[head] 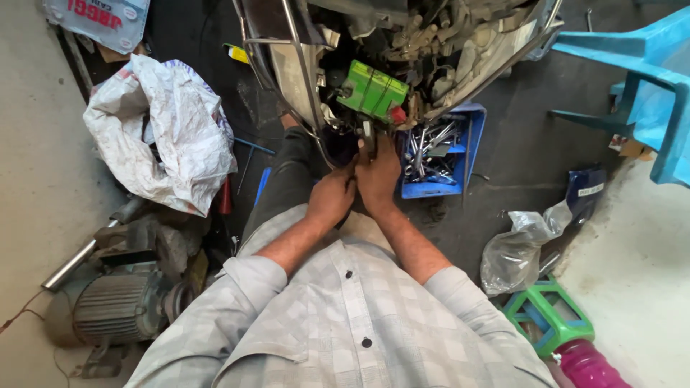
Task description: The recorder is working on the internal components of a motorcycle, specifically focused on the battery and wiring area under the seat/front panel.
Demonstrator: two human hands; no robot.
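Both my hands reach forward together under a dismantled machine (431, 43) with metal tubes and dirty parts. My left hand (330, 197) is curled at a dark part just below the frame. My right hand (379, 176) sits right beside it, fingers closed around a small metal piece (367, 136) that sticks up toward a green box-shaped part (374, 90) with a red cap (397, 115). What the left fingers hold is hidden.
A blue tray of wrenches and sockets (438, 154) lies to the right of my hands. A white woven sack (162, 133) and an electric motor (118, 305) sit at left. A clear plastic bag (514, 248), green stool (550, 320) and blue plastic chair (640, 79) stand at right.
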